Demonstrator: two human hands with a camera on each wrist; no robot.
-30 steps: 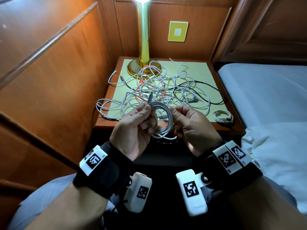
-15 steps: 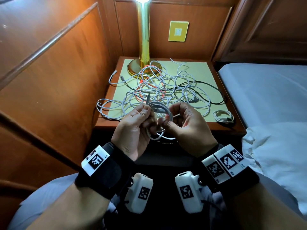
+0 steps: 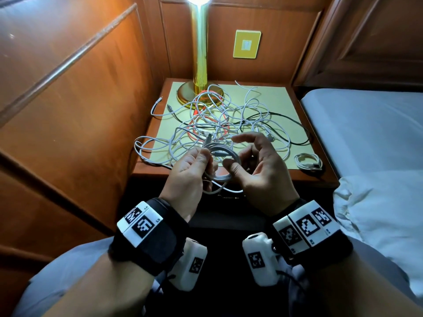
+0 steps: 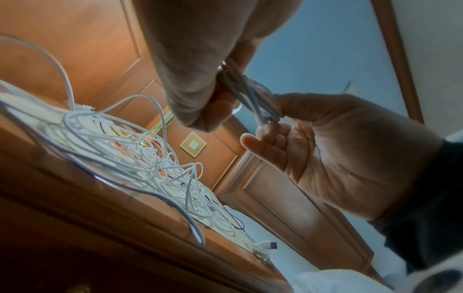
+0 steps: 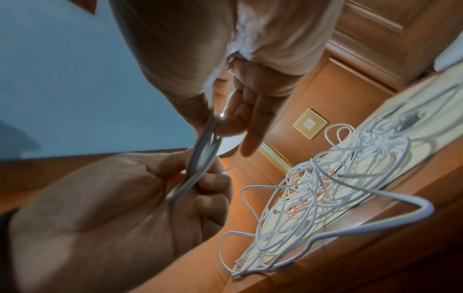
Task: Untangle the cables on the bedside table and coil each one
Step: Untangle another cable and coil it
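Note:
A small coil of white cable [image 3: 220,160] hangs in the air between both hands, just in front of the bedside table [image 3: 148,167]. My left hand [image 3: 204,156] pinches the coil's left side between thumb and fingers, with a grey plug [image 3: 207,140] sticking up above them. My right hand [image 3: 240,156] pinches the right side at the thumb [image 3: 231,168] while its other fingers arch up and spread. In the right wrist view the coil [image 5: 203,156] runs from the right hand [image 5: 220,119] down to the left hand [image 5: 198,174]. A loose tail [image 3: 225,189] droops below.
A tangle of white cables [image 3: 229,120] with an orange cable [image 3: 207,121] and a black cable [image 3: 287,117] covers the tabletop. A coiled white cable [image 3: 307,161] lies at the front right. A brass lamp [image 3: 199,65] stands at the back. The bed [image 3: 366,124] is on the right.
My right hand's fingers, curled round the coil before, have lifted and spread, leaving the thumb side on it. Both hands have risen slightly toward the table.

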